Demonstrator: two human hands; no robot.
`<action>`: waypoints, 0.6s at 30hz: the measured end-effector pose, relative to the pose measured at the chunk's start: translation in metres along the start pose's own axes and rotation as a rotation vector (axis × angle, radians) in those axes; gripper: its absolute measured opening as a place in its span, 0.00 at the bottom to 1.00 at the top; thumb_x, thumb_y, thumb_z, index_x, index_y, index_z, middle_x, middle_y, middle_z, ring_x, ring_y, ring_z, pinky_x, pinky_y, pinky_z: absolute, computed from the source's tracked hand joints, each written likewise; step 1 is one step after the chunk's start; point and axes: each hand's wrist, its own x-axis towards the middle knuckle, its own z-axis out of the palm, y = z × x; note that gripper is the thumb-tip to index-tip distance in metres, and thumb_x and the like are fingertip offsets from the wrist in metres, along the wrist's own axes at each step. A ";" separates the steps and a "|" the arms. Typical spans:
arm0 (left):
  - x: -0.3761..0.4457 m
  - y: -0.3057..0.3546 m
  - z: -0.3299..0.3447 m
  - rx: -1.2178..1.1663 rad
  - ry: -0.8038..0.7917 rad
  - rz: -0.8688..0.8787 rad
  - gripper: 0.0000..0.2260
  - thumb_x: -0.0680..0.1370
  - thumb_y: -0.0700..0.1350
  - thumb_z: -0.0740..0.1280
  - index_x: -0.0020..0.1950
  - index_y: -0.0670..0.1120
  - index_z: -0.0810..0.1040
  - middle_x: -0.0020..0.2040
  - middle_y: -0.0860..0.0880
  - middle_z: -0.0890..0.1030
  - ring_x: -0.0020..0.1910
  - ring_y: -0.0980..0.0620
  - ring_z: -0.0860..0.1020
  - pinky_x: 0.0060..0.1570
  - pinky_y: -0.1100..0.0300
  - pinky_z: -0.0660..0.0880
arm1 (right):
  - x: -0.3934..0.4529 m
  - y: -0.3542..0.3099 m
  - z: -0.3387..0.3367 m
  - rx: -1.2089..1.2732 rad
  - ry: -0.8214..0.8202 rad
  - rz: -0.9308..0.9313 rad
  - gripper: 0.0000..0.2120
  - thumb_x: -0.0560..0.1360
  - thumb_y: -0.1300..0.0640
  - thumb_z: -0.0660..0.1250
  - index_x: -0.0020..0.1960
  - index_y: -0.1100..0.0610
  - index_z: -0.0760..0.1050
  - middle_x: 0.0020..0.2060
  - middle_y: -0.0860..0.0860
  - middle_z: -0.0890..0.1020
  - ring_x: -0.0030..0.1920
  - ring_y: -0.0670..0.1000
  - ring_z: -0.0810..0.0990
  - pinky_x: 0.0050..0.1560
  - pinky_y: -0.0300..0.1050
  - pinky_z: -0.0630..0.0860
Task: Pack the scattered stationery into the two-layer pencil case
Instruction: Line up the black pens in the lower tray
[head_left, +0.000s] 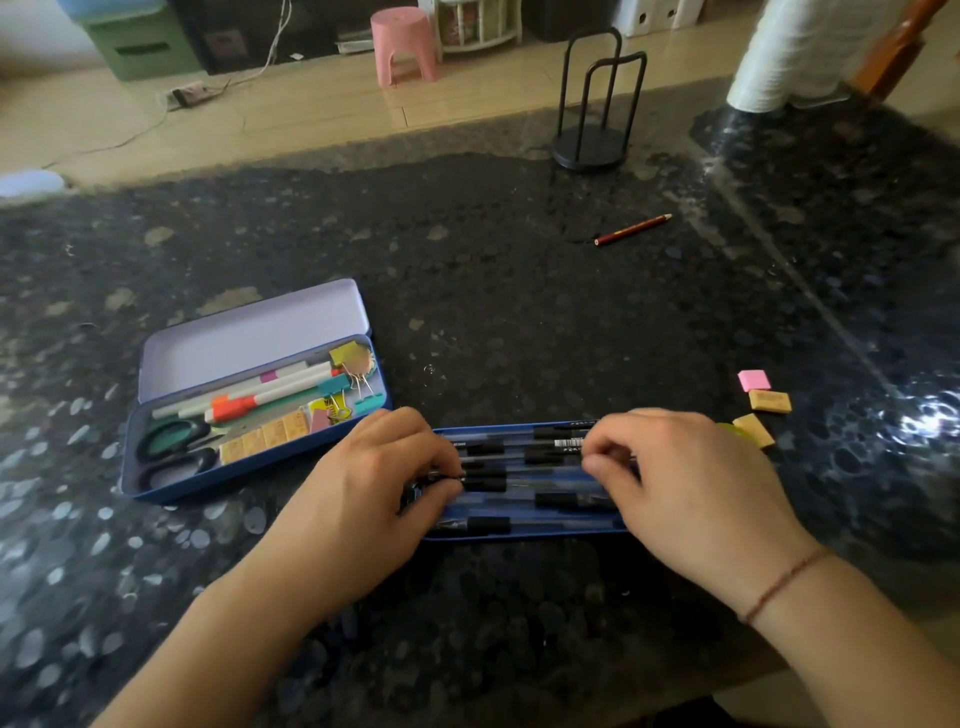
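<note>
Hands arranging pens in the blue tray.
The left hand (374, 483) and the right hand (691, 483) both pinched pens (524, 470) lying in the tray (519, 535) on the dark table (493, 291). The open pencil case (249, 415) stood just left; a red pencil (632, 229) and three erasers (763, 402) lay apart.

Surface (493, 291): dark speckled stone, glossy, with window glare at the right edge. Floor (291, 109): pale beige tile. Pink plastic stool (404, 45) stands on the floor beyond the surface; green drawer unit (137, 44) at far left. Power strip (187, 95) with trailing white cable lies on the floor. Black wire stand (592, 130) sits on the surface's far edge.
</note>
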 end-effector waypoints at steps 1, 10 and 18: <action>0.000 0.001 -0.003 -0.019 0.020 0.000 0.03 0.73 0.49 0.69 0.46 0.54 0.78 0.45 0.59 0.74 0.46 0.58 0.74 0.46 0.65 0.74 | 0.001 0.003 0.000 0.031 0.059 0.003 0.04 0.76 0.46 0.62 0.46 0.43 0.76 0.41 0.41 0.79 0.40 0.41 0.76 0.34 0.36 0.71; 0.007 0.013 -0.016 -1.106 0.330 -0.217 0.09 0.68 0.51 0.75 0.43 0.51 0.80 0.39 0.51 0.80 0.35 0.55 0.76 0.38 0.64 0.75 | 0.003 0.016 -0.011 0.636 0.268 -0.200 0.16 0.73 0.61 0.69 0.57 0.47 0.79 0.48 0.41 0.80 0.43 0.47 0.79 0.42 0.34 0.76; 0.005 0.062 0.017 -1.486 0.130 -0.397 0.08 0.71 0.42 0.72 0.49 0.43 0.79 0.42 0.44 0.83 0.37 0.50 0.80 0.39 0.60 0.78 | -0.008 -0.018 0.003 0.940 0.111 -0.539 0.09 0.73 0.64 0.69 0.52 0.54 0.81 0.56 0.47 0.79 0.56 0.53 0.79 0.53 0.48 0.77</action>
